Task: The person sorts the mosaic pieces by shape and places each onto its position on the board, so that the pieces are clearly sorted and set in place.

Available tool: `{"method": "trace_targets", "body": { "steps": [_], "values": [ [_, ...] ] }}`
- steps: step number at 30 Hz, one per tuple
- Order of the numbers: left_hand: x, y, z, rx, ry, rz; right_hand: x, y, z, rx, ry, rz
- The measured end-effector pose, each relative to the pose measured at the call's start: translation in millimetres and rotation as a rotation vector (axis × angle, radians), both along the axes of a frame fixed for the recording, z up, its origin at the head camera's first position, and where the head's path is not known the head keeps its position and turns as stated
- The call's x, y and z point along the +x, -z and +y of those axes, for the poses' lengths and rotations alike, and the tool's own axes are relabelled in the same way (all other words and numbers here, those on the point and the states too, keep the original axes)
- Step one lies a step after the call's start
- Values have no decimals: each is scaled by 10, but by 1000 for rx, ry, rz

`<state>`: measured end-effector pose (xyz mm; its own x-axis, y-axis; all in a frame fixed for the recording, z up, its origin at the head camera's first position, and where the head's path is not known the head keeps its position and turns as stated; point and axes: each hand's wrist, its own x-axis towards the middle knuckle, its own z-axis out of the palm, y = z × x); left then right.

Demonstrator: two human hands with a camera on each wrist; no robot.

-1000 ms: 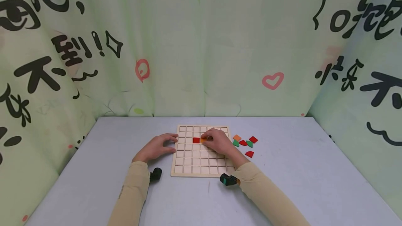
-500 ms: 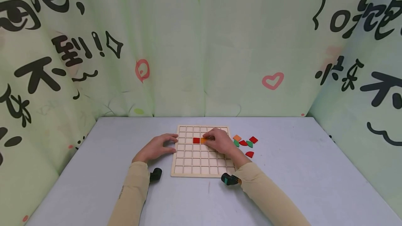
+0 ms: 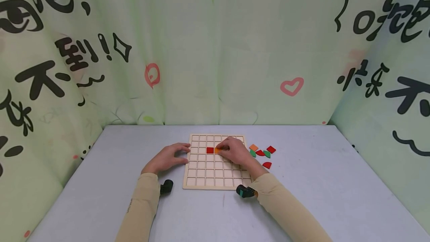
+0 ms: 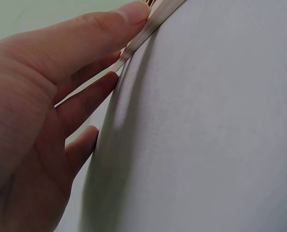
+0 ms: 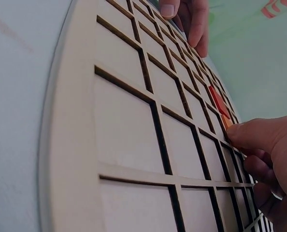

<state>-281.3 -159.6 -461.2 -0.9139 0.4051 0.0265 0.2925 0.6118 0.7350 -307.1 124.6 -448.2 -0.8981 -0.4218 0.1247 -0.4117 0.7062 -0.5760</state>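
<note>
A wooden grid board (image 3: 200, 165) lies flat on the table. In one of its cells sits a red square tile (image 3: 209, 150). Just right of it is an orange tile (image 3: 217, 151), partly covered by my right hand (image 3: 235, 151), whose thumb and index finger pinch it. The right wrist view shows the thumb (image 5: 252, 134) against the orange tile (image 5: 226, 122) beside the red tile (image 5: 219, 102). My left hand (image 3: 167, 158) rests its fingertips and thumb on the board's left edge. From the left wrist, the thumb (image 4: 134, 13) touches the wooden rim (image 4: 150, 29).
Loose pieces lie right of the board: an orange square (image 3: 253, 147), a red square (image 3: 271, 149), green pieces (image 3: 267, 154) and red rounded pieces (image 3: 267, 165). A printed curtain (image 3: 191, 55) surrounds the table (image 3: 319, 174) at the back and sides.
My right hand has shifted very slightly right, then a touch back left, over the orange tile. My left hand and the loose pieces stay in place.
</note>
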Motion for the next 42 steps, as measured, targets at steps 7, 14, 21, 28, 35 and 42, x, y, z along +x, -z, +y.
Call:
{"method": "trace_targets", "body": {
  "steps": [7,14,21,28,35,42],
  "values": [
    [9,-15,2,3,-1,3,-17,8,-3,17,13,-3],
    [13,-15,10,11,-10,-9,-19,17,-15,19,22,-4],
    [15,-20,18,21,-18,-27,-15,6,-33,25,43,-32],
    [10,-17,4,9,-15,-15,-40,32,-14,31,24,-1],
    [4,-11,2,14,-15,-17,-38,38,-8,20,39,-1],
    [11,-22,13,9,-22,-20,4,-7,57,-32,62,-5]
  ]
}}
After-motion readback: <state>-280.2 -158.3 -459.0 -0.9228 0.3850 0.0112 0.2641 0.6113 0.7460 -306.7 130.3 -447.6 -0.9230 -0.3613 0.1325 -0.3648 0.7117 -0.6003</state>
